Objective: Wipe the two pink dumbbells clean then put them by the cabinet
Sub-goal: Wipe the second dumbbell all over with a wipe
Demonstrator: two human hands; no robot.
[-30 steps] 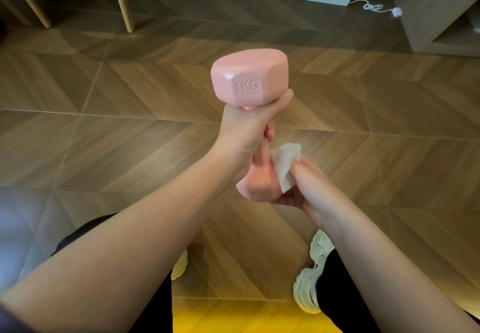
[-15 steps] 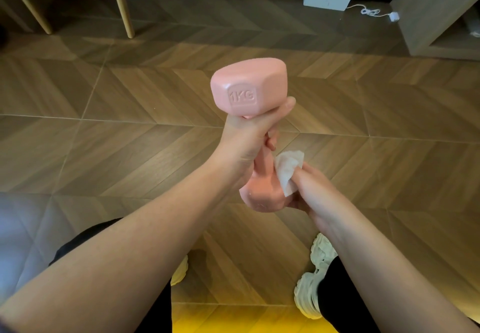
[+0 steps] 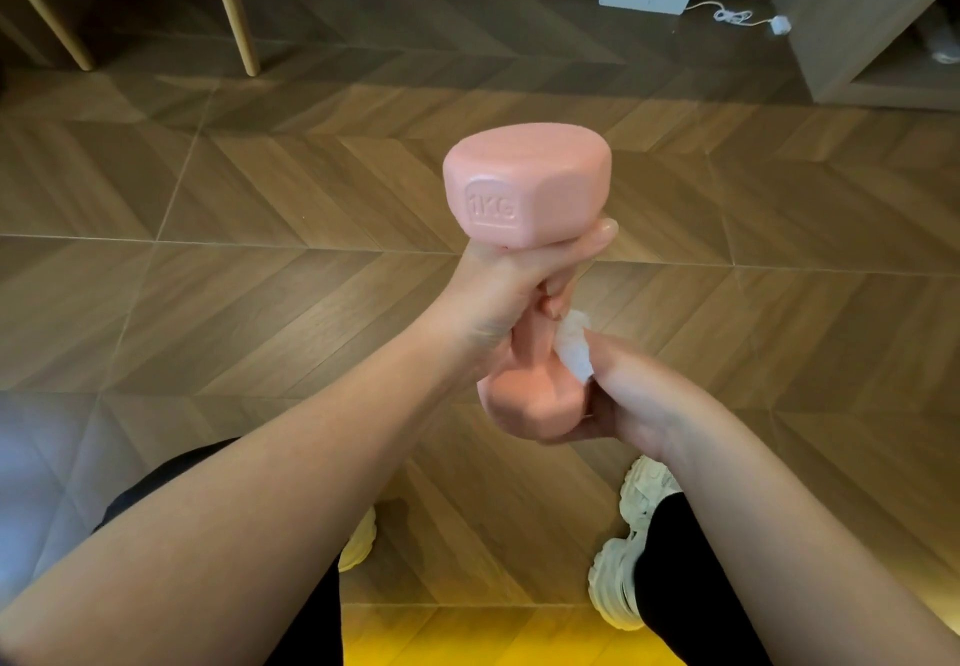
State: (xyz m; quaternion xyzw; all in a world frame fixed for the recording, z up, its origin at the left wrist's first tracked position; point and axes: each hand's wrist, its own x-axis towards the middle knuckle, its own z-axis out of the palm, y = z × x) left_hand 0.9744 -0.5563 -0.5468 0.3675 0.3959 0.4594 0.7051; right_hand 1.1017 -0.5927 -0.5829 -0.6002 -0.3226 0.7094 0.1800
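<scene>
White sneakers (image 3: 615, 577) on the wood floor (image 3: 208, 301) at the bottom. Just above, the left hand (image 3: 506, 296) is wrapped round the handle of a pink dumbbell (image 3: 524, 182), held upright in mid-air (1KG stamped on the top head). The right hand (image 3: 641, 403) cups the lower head and pinches a white wipe (image 3: 574, 353) against it. Far back right is the cabinet (image 3: 852, 15), chair legs (image 3: 228, 10) back left

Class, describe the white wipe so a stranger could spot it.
Find the pink dumbbell held upright by the left hand. Beside its handle, above the lower head, the right hand pinches the wipe. Nothing else between the hands is white.
</scene>
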